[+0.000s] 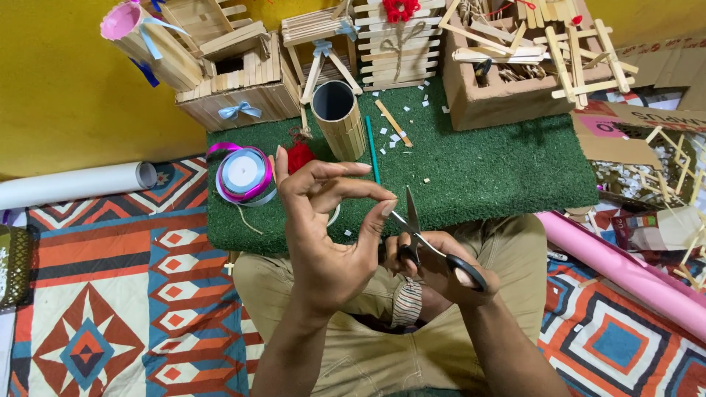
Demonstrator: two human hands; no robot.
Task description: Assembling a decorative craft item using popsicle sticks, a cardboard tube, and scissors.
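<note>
I see my right hand (441, 268) clamped on a pair of black-handled scissors (426, 242), blades pointing up toward the left hand (327, 235). The left hand's thumb and forefinger are pinched together just above the blade tips; what they grip is too small to tell. Both hands hover over my lap, at the near edge of the green turf mat (478, 169). A purple ribbon spool (244, 175) lies on the mat beside a stick-clad cup (340, 117).

Left hand (323, 235) raised, fingers (346, 170) pinched together; right hand (441, 268) seemingly curled closed, lower.
</note>
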